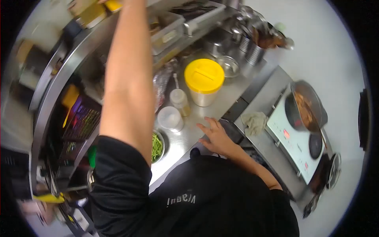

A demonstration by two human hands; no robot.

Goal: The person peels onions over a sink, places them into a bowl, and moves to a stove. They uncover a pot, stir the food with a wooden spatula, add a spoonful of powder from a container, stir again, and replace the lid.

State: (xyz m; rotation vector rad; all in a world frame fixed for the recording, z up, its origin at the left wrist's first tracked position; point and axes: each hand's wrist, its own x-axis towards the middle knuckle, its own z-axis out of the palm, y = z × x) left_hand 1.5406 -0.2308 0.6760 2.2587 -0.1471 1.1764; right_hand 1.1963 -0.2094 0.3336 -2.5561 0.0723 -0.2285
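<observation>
My left arm stretches up to the top edge, where my left hand (103, 1) is almost wholly cut off beside a yellow-lidded container (112, 5); its grip is hidden. My right hand (214, 136) rests at the near edge of the steel counter (179, 144), fingers spread, holding nothing. Beyond it stands a tub with a yellow lid (204, 76). To its left are a squeeze bottle (179, 100) and a clear lidded container (170, 118). A bowl of green beans (157, 147) is partly hidden by my left arm.
At right, a pot (304, 106) of brown food sits on a white induction cooker (292, 138), with a cloth (254, 121) beside it. Plastic bins (167, 35) line a raised shelf at the back. Metal cans (254, 54) and a metal bowl (228, 66) stand at the back right.
</observation>
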